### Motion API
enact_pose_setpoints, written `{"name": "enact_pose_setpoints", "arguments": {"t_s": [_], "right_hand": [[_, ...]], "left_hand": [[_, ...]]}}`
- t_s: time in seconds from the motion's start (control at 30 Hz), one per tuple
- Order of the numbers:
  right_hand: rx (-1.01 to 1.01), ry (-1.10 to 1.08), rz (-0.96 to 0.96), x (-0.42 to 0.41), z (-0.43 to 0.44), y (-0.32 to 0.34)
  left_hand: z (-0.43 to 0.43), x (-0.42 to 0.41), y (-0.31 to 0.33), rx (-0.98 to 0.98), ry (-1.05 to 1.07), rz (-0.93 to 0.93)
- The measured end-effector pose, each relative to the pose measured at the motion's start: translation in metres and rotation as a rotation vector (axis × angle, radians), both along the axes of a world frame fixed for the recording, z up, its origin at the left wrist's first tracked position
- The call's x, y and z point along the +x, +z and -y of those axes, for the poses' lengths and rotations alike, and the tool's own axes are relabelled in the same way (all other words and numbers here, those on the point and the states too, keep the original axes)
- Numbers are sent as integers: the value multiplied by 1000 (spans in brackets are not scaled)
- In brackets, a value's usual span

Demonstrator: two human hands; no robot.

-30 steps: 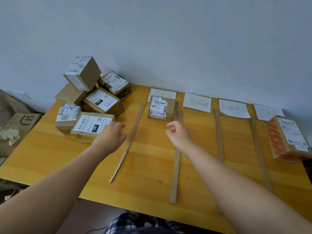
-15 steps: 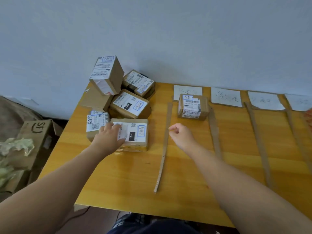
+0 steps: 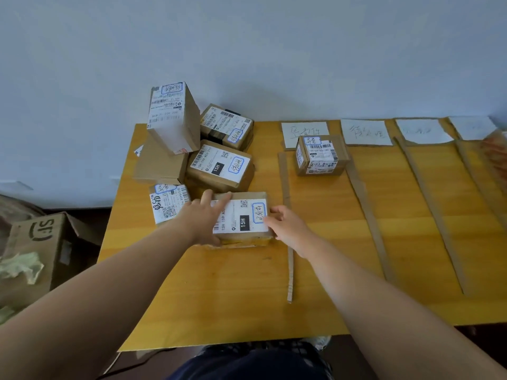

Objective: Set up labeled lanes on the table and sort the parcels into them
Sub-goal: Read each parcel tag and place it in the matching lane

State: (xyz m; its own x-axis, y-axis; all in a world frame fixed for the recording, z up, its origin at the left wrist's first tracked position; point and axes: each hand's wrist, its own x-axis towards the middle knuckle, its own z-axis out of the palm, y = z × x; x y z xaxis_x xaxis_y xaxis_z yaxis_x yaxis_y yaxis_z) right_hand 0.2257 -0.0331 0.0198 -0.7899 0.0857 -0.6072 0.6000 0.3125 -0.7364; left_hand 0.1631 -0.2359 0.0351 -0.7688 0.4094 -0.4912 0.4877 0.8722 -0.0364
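Flat brown cardboard parcel with a white label (image 3: 241, 215) lies at the near edge of the stacked parcel pile (image 3: 219, 168), long axis left-right, just left of the leftmost cardboard divider strip (image 3: 285, 182). Left hand (image 3: 204, 215) rests straight fingers across its left end. Right hand (image 3: 288, 227) curls its fingers over the right end, on the side nearer the lanes.

A plain room, used for sorting mail: wooden table (image 3: 233, 297) by a bare wall (image 3: 274, 50), piled parcels (image 3: 219, 167), a box (image 3: 41, 242) on the floor.

A yellow wooden table (image 3: 247, 297) stands against a plain pale wall (image 3: 247, 50), dark floor (image 3: 482, 341) below.
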Motion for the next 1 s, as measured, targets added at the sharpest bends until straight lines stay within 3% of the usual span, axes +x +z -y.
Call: {"name": "enact_pose_setpoints", "arguments": {"t_s": [0.17, 0.33, 0.53, 0.63, 0.73, 0.83, 0.9, 1.0], "right_hand": [[-53, -101, -42, 7, -15, 10], [-12, 17, -43, 0, -33, 25], [-178, 43, -84, -6, -36, 48], [-232, -68, -146, -7, -36, 49], [-306, -182, -232, -13, -35, 53], [-367, -283, -323, -23, -31, 63], [-398, -334, -368, -29, -29, 72], [-407, -378, -424, -35, -28, 85]], "left_hand": [[-5, 0, 3, 183, -184, -26], [-15, -14, 42, 257, -475, -50], [-17, -25, 65, 329, -560, -86], [-16, -25, 72, 494, -354, -134], [-21, -27, 79, 921, 105, -119], [-31, -30, 88, 1229, 495, 133], [-35, -28, 94, 1285, 592, 273], [-39, -24, 101, 1325, 604, 310]]}}
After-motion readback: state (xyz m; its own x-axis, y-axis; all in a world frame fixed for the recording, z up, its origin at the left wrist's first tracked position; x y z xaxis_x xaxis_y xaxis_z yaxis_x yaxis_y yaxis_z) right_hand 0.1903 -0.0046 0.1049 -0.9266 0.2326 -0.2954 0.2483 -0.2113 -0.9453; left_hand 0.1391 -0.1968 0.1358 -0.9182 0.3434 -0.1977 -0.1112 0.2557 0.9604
